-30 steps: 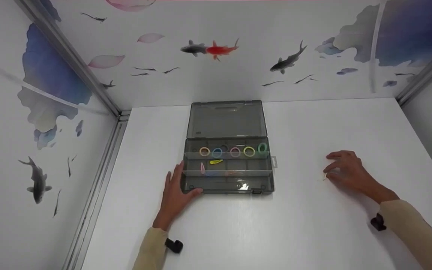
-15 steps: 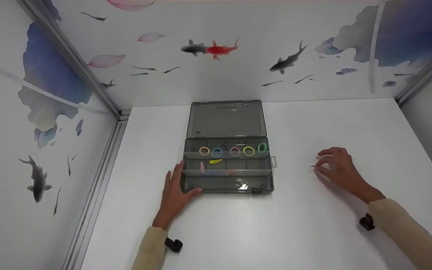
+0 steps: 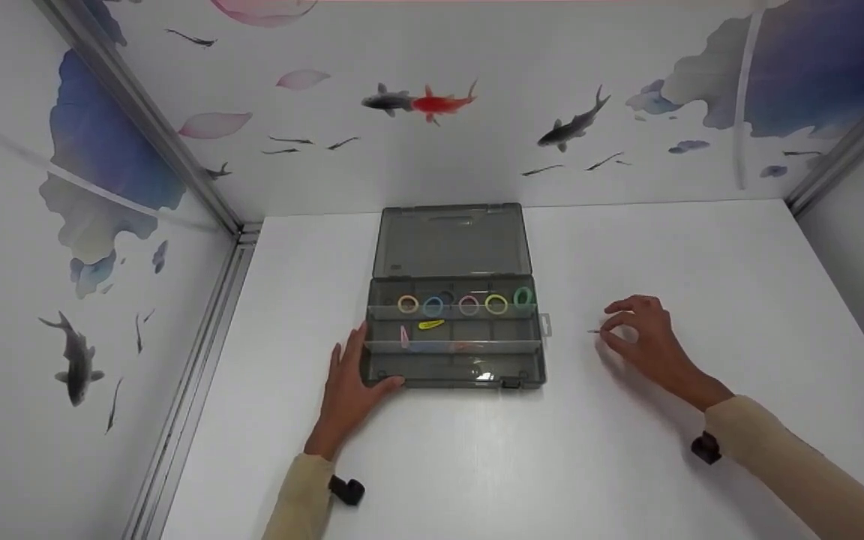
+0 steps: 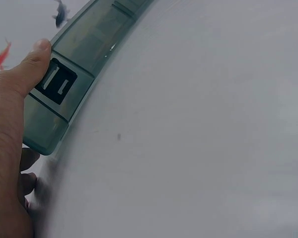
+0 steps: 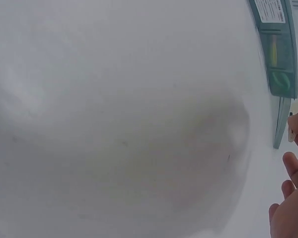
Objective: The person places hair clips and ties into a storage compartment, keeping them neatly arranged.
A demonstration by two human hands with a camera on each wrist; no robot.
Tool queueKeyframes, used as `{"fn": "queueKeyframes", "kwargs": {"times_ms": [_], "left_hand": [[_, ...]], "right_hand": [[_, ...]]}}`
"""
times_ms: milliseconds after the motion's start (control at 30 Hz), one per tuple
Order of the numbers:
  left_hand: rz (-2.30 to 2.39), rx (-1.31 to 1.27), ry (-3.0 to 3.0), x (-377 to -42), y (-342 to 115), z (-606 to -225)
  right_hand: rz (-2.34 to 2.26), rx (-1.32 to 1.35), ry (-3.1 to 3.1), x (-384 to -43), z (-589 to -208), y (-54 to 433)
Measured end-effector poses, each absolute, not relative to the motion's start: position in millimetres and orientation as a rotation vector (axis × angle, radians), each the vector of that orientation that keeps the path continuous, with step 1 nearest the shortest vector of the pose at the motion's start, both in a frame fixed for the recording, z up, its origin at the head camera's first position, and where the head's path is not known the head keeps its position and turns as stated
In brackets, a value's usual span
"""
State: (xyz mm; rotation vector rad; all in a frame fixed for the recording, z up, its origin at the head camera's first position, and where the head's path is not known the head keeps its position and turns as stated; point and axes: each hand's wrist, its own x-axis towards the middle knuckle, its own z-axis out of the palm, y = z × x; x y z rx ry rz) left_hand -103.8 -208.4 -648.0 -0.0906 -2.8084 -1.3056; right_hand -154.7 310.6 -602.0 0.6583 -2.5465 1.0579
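My left hand (image 3: 346, 405) rests against the left front corner of a translucent grey storage box (image 3: 453, 364). Its fingers lie along the left side, the thumb on the front edge; in the left wrist view the thumb (image 4: 37, 62) touches the front wall by the dark latch (image 4: 57, 82). To the right of the box, my right hand (image 3: 642, 337) pinches a small pale hair clip (image 5: 291, 133) between thumb and index finger, just above the table. A pink hair clip (image 3: 404, 336) and a yellow hair clip (image 3: 430, 325) lie in the middle row.
The box lid (image 3: 453, 244) stands open toward the back wall. Several coloured rings, among them a yellow ring (image 3: 496, 304) and a green ring (image 3: 523, 298), sit in the back row. Blue and orange items show faintly behind the front divider (image 3: 477, 343). A hanging tab (image 3: 546, 325) juts from the right side.
My right hand has lifted the pale hair clip from the table and moved left with it toward the box. The left hand and the box have stayed in place.
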Motion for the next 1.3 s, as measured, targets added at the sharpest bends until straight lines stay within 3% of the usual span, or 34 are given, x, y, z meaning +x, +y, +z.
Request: {"fn": "queueKeyframes", "kwargs": {"times_ms": [600, 1300], "left_hand": [[-1.314, -0.077, -2.82, -105, -208, -653], [-1.307, -0.087, -2.815, -105, -209, -651]], "right_hand": [[1.175, 0.616, -2.554, -159, -595, 261], [1.21, 0.763, -2.55, -170, -588, 218]]}}
